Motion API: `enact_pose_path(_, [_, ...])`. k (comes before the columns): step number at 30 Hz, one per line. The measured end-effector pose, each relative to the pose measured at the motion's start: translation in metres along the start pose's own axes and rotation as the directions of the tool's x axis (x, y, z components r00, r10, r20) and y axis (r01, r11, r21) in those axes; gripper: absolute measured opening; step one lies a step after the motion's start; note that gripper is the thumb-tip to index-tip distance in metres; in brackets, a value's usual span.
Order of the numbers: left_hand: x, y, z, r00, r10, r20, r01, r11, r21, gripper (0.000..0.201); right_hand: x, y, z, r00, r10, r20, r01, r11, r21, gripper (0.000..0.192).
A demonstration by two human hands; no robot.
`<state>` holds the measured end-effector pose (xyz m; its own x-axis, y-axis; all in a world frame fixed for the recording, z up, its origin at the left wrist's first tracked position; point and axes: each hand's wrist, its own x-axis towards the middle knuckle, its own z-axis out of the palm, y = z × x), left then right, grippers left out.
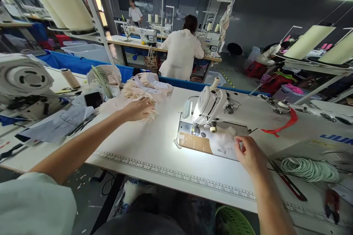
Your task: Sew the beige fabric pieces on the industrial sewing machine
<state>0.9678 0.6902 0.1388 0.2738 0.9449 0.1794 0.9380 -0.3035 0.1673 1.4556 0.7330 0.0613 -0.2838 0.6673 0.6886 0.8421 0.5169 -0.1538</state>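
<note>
The right hand's fingers [240,142] were curled together, pinching the edge of a small white fabric piece [224,144] just right of the frame's centre. That piece was thin, pale and slightly rumpled, lying flat under the lamp glare, partly on a brown card plate [194,141] at the foot of the sewing machine [210,107]. The right hand [250,154] rested on the white table [154,147] just beside the machine's needle area.

The left hand [139,109], left of centre, lay palm down with fingers spread a little apart, pressing on the near edge of a pile of cream fabric pieces [143,86]. The pile was loose and frayed-looking, stacked unevenly toward the upper middle of the frame.

A printed ruler strip [176,174] ran along the table's near edge. At the right lay a coil of pale green cord [310,169] and a red ribbon [284,125]. In the upper centre a person in white [182,53] sat with back turned at another bench.
</note>
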Motion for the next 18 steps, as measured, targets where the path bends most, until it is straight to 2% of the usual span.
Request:
enact_pose_path(2, [0.007, -0.007, -0.009, 0.994, 0.009, 0.109, -0.014, 0.999, 0.046, 0.021, -0.001, 0.001, 0.001, 1.000, 0.008, 0.021, -0.008, 1.000, 0.013, 0.017])
enact_pose_path(3, [0.009, -0.009, -0.012, 0.992, 0.009, 0.126, -0.016, 0.998, 0.057, 0.017, -0.001, 0.001, 0.002, 1.000, 0.011, 0.029, -0.012, 1.000, 0.024, 0.017])
enact_pose_path(5, [0.009, -0.012, -0.015, 0.995, 0.000, 0.099, -0.006, 0.998, 0.059, 0.012, -0.002, 0.003, 0.002, 0.999, 0.023, 0.036, -0.025, 0.999, 0.039, 0.017])
enact_pose_path(8, [0.001, -0.020, -0.019, 1.000, -0.011, 0.013, 0.011, 1.000, 0.011, 0.016, -0.002, 0.002, -0.001, 0.999, 0.029, 0.025, -0.030, 0.999, 0.035, 0.019])
enact_pose_path(13, [-0.010, -0.032, -0.022, 0.999, 0.033, -0.037, -0.037, 0.990, -0.135, 0.025, 0.002, -0.011, -0.006, 0.995, -0.068, -0.067, 0.066, 0.997, -0.031, 0.021])
enact_pose_path(15, [-0.009, -0.029, -0.021, 0.997, 0.057, -0.047, -0.065, 0.976, -0.207, 0.028, 0.003, -0.019, -0.007, 0.991, -0.111, -0.069, 0.108, 0.993, -0.054, 0.022])
enact_pose_path(18, [-0.006, -0.016, -0.020, 0.992, 0.093, -0.091, -0.116, 0.947, -0.299, 0.027, 0.003, -0.035, -0.007, 0.986, -0.165, 0.015, 0.165, 0.986, -0.025, 0.024])
